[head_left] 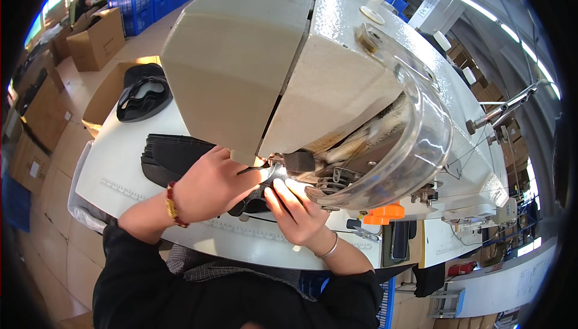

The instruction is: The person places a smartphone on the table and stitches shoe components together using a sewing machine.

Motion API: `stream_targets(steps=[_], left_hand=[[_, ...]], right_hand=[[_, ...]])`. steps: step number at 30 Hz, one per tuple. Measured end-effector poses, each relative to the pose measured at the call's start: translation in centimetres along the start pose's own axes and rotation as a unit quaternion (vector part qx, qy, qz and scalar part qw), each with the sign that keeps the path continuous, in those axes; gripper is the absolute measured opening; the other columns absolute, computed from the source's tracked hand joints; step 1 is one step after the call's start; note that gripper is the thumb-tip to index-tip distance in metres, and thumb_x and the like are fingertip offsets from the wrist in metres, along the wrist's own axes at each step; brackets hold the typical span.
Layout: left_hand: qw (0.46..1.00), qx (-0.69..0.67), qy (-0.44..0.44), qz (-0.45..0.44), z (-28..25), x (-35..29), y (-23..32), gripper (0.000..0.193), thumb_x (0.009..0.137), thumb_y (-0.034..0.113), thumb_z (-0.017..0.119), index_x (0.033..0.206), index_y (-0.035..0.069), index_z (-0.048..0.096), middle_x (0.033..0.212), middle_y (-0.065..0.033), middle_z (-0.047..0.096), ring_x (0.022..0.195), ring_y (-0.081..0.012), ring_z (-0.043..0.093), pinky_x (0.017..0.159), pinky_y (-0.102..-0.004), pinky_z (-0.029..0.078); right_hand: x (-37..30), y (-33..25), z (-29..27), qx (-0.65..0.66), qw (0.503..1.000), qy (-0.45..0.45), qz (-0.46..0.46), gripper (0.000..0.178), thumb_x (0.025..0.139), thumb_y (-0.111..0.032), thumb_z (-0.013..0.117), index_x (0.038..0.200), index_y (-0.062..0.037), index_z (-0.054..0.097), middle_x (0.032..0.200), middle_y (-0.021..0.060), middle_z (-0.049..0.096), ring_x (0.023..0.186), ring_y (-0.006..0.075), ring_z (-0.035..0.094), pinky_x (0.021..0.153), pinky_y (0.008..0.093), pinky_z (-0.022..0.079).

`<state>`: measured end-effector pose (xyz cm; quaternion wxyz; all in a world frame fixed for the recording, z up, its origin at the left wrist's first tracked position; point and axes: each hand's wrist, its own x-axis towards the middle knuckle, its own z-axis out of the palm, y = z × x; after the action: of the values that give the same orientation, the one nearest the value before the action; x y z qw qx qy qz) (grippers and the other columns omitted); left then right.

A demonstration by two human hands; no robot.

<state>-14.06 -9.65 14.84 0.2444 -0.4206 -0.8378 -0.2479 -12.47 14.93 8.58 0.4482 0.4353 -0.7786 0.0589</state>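
A dark fabric piece [257,200] lies under the lit needle area of a large off-white sewing machine [235,58]. My left hand [211,187], with a red and gold bracelet at the wrist, has its fingers bent and pinched on the cloth's left side. Their tips are partly hidden by the machine head. My right hand [298,214], wearing a silver bangle, rests on the cloth from the right, fingers stretched out and slightly apart. Beyond my left hand is a fanned stack of black fabric pieces [171,157].
Black caps [144,94] sit at the white table's [114,160] far left. A clear curved guard [436,130] juts out right of the needle. An orange knob-like part [385,213] and a phone [400,241] are at right. Cardboard boxes [96,40] and blue crates [132,9] stand behind.
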Motion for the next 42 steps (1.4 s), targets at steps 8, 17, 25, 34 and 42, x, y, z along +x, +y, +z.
stream_targets(steps=[8,17,25,34,42], left_hand=[[0.966,-0.185,-0.175,0.031,-3.7,0.5,-4.0,0.047,0.076,-0.003,0.073,0.12,0.011,0.071,0.13,-0.011,0.063,0.117,-0.0325,0.06,0.097,-0.0408,0.052],[0.958,-0.193,-0.21,-0.002,-5.0,0.9,-3.2,0.049,0.077,0.004,0.08,0.123,0.016,0.07,0.14,-0.0107,0.058,0.13,-0.0365,0.051,0.104,-0.0474,0.047],[0.968,-0.133,-0.213,-0.004,-5.3,0.7,-1.9,0.048,0.086,0.017,0.078,0.131,0.017,0.062,0.138,-0.0134,0.057,0.119,-0.0367,0.06,0.096,-0.0464,0.054],[0.995,-0.015,-0.101,0.009,-1.7,-1.2,-0.3,0.051,0.083,0.019,0.081,0.128,0.011,0.06,0.131,-0.0164,0.053,0.108,-0.0335,0.065,0.074,-0.038,0.06],[0.987,0.154,-0.007,-0.046,2.6,-1.6,3.2,0.045,0.08,0.018,0.08,0.118,0.004,0.061,0.131,-0.0261,0.054,0.104,-0.0368,0.068,0.077,-0.0359,0.061]], right_hand=[[1.2,-0.1,-0.5,0.003,1.0,0.019,-0.006,0.02,0.08,-0.013,0.08,0.1,-0.0087,0.081,0.104,0.0076,0.077,0.094,0.0197,0.072,0.079,0.0294,0.058],[0.9,1.0,-0.4,-0.003,0.999,0.001,-0.041,0.028,0.078,-0.003,0.076,0.106,0.0007,0.078,0.107,0.019,0.074,0.098,0.0299,0.072,0.086,0.0395,0.059],[-0.2,3.2,1.1,-0.067,0.961,-0.122,-0.237,0.039,0.081,0.01,0.068,0.119,0.0121,0.069,0.11,0.0257,0.07,0.097,0.0366,0.069,0.089,0.0464,0.056],[-0.3,-0.1,-1.7,0.297,0.938,-0.087,0.156,0.031,0.099,-0.009,0.064,0.126,0.0064,0.067,0.084,0.0089,0.066,0.071,0.0191,0.062,0.069,0.0278,0.051],[0.3,-1.5,-0.1,0.621,0.587,-0.185,0.485,0.02,0.107,-0.015,0.055,0.095,-0.0005,0.061,0.069,0.0039,0.062,0.061,0.01,0.058,0.058,0.0263,0.044]])
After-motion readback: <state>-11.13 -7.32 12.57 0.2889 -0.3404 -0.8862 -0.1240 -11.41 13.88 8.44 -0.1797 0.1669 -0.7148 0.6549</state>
